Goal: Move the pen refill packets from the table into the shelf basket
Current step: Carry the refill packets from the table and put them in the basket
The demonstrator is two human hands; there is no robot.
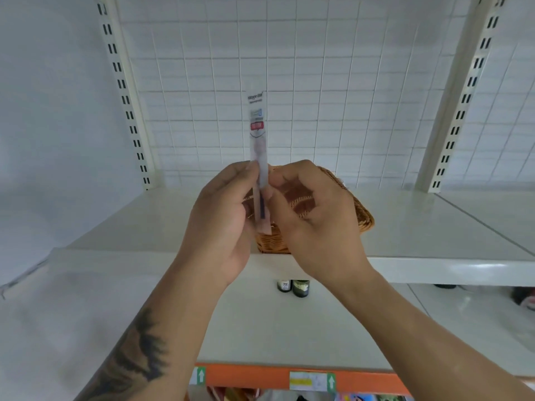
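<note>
A clear pen refill packet (257,128) with a white, blue and red label stands upright in front of me, over the near side of a brown wicker basket (359,215) on the white shelf (434,227). My left hand (223,218) pinches the packet's lower part between thumb and fingers. My right hand (312,221) grips the same lower part from the right with curled fingers. Both hands hide most of the basket, and its inside is largely out of sight.
White slotted uprights (127,105) stand at both sides, in front of a wire grid back panel (318,82). On the lower shelf stand two small dark bottles (293,287). An orange price rail (260,377) runs along the lower shelf's front edge.
</note>
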